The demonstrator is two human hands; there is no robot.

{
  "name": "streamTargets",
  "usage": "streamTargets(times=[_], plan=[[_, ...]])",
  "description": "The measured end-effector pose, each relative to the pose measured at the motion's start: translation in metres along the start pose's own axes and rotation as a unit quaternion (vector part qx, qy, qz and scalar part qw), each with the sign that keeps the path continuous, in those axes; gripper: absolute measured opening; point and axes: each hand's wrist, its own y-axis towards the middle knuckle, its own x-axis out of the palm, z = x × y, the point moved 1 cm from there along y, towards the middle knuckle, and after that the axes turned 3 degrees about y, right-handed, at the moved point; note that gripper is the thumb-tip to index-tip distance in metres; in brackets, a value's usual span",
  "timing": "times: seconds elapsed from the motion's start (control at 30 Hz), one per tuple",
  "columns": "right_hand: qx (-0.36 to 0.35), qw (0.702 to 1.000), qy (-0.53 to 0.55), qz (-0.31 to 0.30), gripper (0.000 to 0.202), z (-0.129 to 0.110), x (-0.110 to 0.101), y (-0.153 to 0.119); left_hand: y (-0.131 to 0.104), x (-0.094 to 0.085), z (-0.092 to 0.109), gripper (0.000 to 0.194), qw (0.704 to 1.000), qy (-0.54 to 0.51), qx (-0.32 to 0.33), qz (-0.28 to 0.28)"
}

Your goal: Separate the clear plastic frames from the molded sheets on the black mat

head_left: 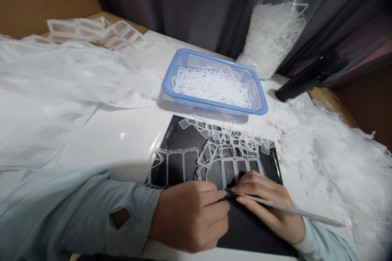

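On a black mat (251,232) lies a translucent white plastic sheet (224,173) of joined rectangular frames. My right hand (269,204) grips a slim grey metal tool, which looks like tweezers (294,209), its tip end pointing left toward my other hand. Curled at the sheet's near edge, my left hand (196,216) has thumb and fingertips pinched together by that tip. What sits in this pinch is too small to make out. Loose thin frames (234,140) are heaped on the mat just beyond my hands.
Behind the mat stands a blue perforated basket (214,106) holding white frame pieces. A clear bag (271,34) of similar pieces and a black cylindrical object (301,79) are at the back right. White piles cover the left (76,77) and right (330,155) sides.
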Motion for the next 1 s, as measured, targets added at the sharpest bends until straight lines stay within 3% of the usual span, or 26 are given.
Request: streamTargets(times=[0.2, 0.43, 0.63, 0.77, 0.87, 0.93, 1.0], plan=[[-0.048, 0.994, -0.099, -0.006, 0.014, -0.004, 0.004, 0.0, 0.0, 0.001, 0.0, 0.015, 1.0, -0.021, 0.005, 0.0], [-0.123, 0.942, -0.312, -0.003, 0.015, -0.007, 0.013, -0.008, -0.002, 0.0, 0.002, 0.015, 1.0, -0.019, 0.015, -0.009], [-0.123, 0.935, -0.33, 0.023, 0.016, -0.007, 0.018, -0.012, -0.003, 0.0, 0.003, 0.018, 1.0, -0.012, 0.017, -0.019], [-0.096, 0.938, -0.328, 0.057, 0.019, -0.006, 0.003, -0.009, -0.005, 0.001, 0.004, 0.015, 0.999, -0.011, 0.015, -0.03], [-0.063, 0.939, -0.31, 0.134, 0.026, 0.0, -0.016, -0.007, -0.006, 0.003, 0.005, 0.014, 0.999, -0.017, 0.018, -0.027], [-0.018, 0.93, -0.28, 0.237, 0.027, 0.006, -0.028, -0.006, -0.006, 0.003, 0.004, 0.013, 0.999, -0.019, 0.024, -0.021], [-0.002, 0.894, -0.263, 0.362, 0.023, 0.011, -0.036, -0.006, -0.006, 0.003, 0.004, 0.013, 0.999, -0.016, 0.025, -0.016]])
